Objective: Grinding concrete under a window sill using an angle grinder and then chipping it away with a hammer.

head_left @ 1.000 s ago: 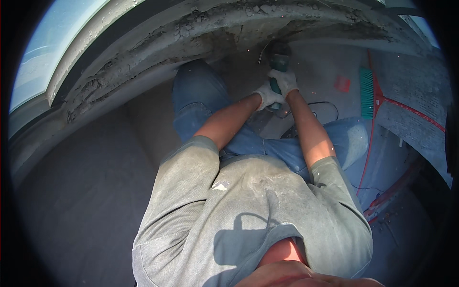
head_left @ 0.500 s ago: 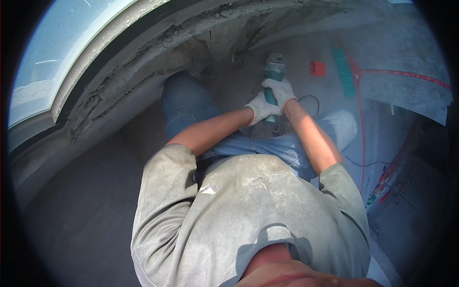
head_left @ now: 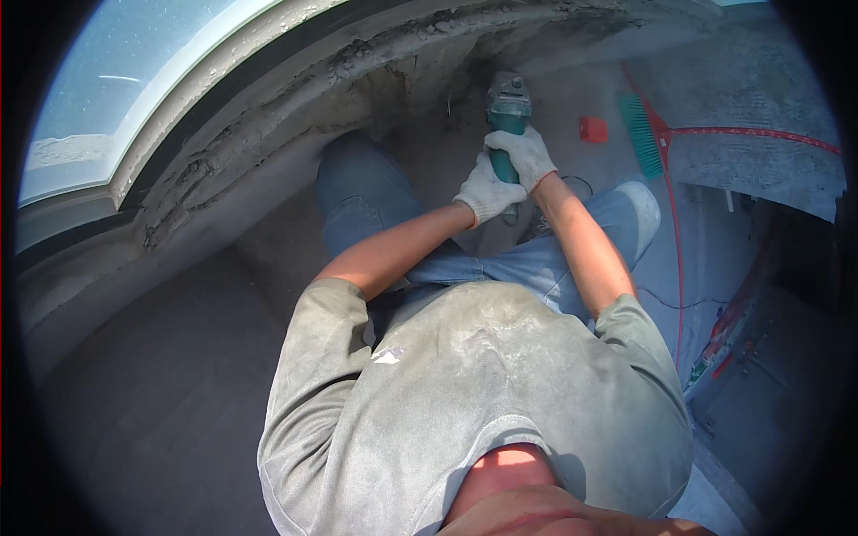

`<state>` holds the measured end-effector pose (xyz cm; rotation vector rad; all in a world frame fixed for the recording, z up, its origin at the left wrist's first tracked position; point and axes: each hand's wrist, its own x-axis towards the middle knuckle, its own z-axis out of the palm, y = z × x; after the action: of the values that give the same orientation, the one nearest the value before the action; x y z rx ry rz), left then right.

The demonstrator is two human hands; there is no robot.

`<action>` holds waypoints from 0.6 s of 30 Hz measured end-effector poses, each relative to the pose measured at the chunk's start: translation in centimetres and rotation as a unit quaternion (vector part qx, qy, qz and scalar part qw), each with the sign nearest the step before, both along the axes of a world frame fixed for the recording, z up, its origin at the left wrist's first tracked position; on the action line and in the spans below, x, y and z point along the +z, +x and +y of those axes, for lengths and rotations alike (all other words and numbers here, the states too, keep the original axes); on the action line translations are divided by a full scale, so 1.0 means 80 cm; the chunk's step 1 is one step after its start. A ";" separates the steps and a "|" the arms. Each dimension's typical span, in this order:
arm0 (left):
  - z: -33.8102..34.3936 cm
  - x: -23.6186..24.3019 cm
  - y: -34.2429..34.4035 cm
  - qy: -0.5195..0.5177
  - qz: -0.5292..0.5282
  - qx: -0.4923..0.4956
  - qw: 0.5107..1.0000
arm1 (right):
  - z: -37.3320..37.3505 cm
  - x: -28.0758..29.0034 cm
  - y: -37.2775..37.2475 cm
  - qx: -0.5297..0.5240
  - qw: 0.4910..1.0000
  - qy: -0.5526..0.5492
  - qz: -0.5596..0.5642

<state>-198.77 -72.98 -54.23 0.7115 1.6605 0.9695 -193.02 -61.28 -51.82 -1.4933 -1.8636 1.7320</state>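
Observation:
Both my hands, in dusty white work gloves, grip a green angle grinder with a grey metal head. My left hand is wrapped round the rear of its body. Farther up, my right hand is closed round the body close behind the head. The grinder points away from me, its head just short of the rough lower part of the concrete wall. Dust haze hangs around it, and I cannot make out the disc. Part of a dark cord shows beside my right wrist.
A small red block-like thing lies on the floor right of the grinder. Beyond it is a broom with green bristles and a red handle. A red line runs along the floor at right. A framed glass pane is at upper left.
The grinder and both hands have shifted slightly away from me, toward the wall. The view has tilted a little. Both hands keep their hold.

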 end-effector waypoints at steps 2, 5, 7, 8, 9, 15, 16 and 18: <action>0.000 0.001 -0.001 0.021 -0.013 0.006 1.000 | 0.001 0.000 -0.002 0.005 1.000 -0.005 0.009; -0.006 -0.003 0.003 0.009 -0.017 0.001 1.000 | -0.002 -0.005 0.003 0.027 0.999 -0.014 -0.015; -0.010 -0.006 0.006 -0.001 -0.026 0.002 1.000 | -0.003 -0.011 0.005 0.036 0.997 0.045 -0.057; -0.010 -0.008 0.005 -0.002 -0.039 0.002 0.999 | -0.003 -0.013 0.005 0.037 0.998 0.042 -0.036; -0.009 -0.008 0.005 -0.005 -0.036 0.005 0.999 | -0.003 -0.015 0.005 0.030 0.999 0.021 -0.032; -0.005 0.003 -0.001 -0.020 -0.002 0.004 1.000 | 0.001 -0.010 -0.001 0.019 1.000 -0.008 -0.017; -0.005 0.005 -0.001 -0.021 -0.011 0.011 1.000 | 0.002 -0.007 -0.003 0.033 0.998 0.016 -0.042; -0.004 0.007 -0.004 -0.022 -0.020 0.019 0.999 | 0.004 -0.002 -0.007 0.041 0.999 0.003 -0.024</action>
<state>-199.05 -73.29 -53.68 0.6298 1.6602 0.9651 -193.60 -60.99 -52.00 -1.4901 -1.9779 1.7384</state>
